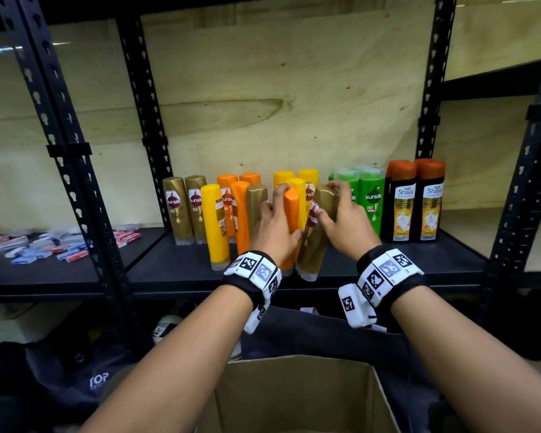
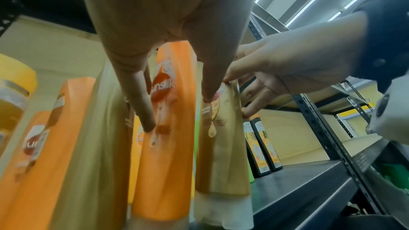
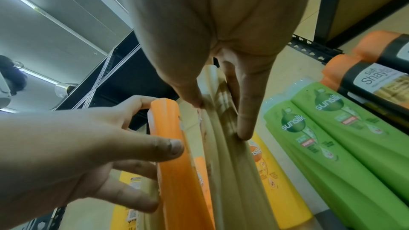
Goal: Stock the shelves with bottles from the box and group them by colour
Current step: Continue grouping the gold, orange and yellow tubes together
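Note:
On the black shelf point(image 1: 181, 270) my left hand point(image 1: 274, 226) grips an orange bottle point(image 1: 291, 214) that stands at the shelf's front. Right beside it my right hand point(image 1: 345, 220) grips a gold bottle point(image 1: 317, 245), tilted a little to the right. The left wrist view shows the orange bottle point(image 2: 168, 128) between my fingers and the gold bottle point(image 2: 223, 146) under my right hand point(image 2: 276, 76). In the right wrist view my thumb and fingers pinch the gold bottle point(image 3: 230, 146), and my left hand point(image 3: 77, 146) wraps the orange bottle point(image 3: 175, 155).
Other bottles stand on the shelf: two gold point(image 1: 186, 207) at left, a yellow one point(image 1: 214, 223), orange ones point(image 1: 239, 214), yellow ones point(image 1: 308, 179), green ones point(image 1: 369, 195), black ones with orange caps point(image 1: 414, 201). The cardboard box point(image 1: 294, 398) sits below my arms. Small packets point(image 1: 44, 248) lie on the left shelf.

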